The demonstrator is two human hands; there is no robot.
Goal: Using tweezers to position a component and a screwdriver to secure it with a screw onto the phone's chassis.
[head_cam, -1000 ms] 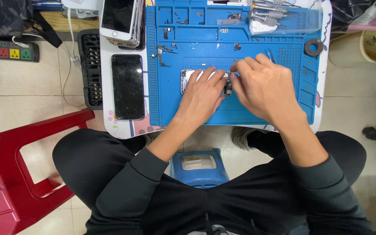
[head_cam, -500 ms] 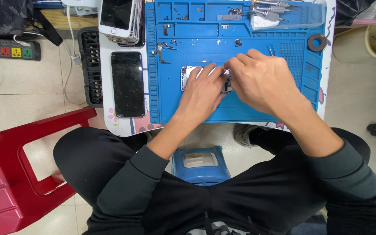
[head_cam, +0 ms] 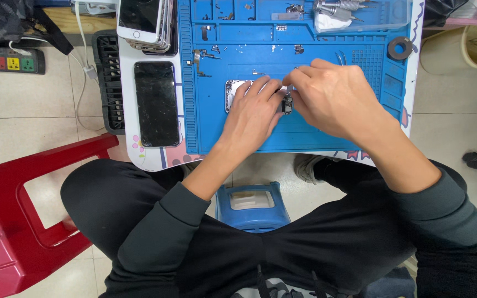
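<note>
An opened phone body (head_cam: 232, 92) lies on the blue work mat (head_cam: 327, 138), mostly covered by my hands. My left hand (head_cam: 252, 113) rests flat on it, fingers pressing it down. My right hand (head_cam: 332, 96) is curled over its right end, fingertips pinched at a small dark part (head_cam: 287, 103) between the two hands. Whether the right hand holds a tool is hidden.
A black phone screen (head_cam: 156, 102) lies left of the mat, a stack of phones (head_cam: 146, 22) behind it. Small parts (head_cam: 201, 58) and a tool tray (head_cam: 354, 14) sit at the mat's far side, a tape roll (head_cam: 399, 48) right. Red stool (head_cam: 23, 221), power strip (head_cam: 12, 60) left.
Both hands have stayed on the phone body; the right hand's fingers shifted slightly over the small part. The view drifted a little.
</note>
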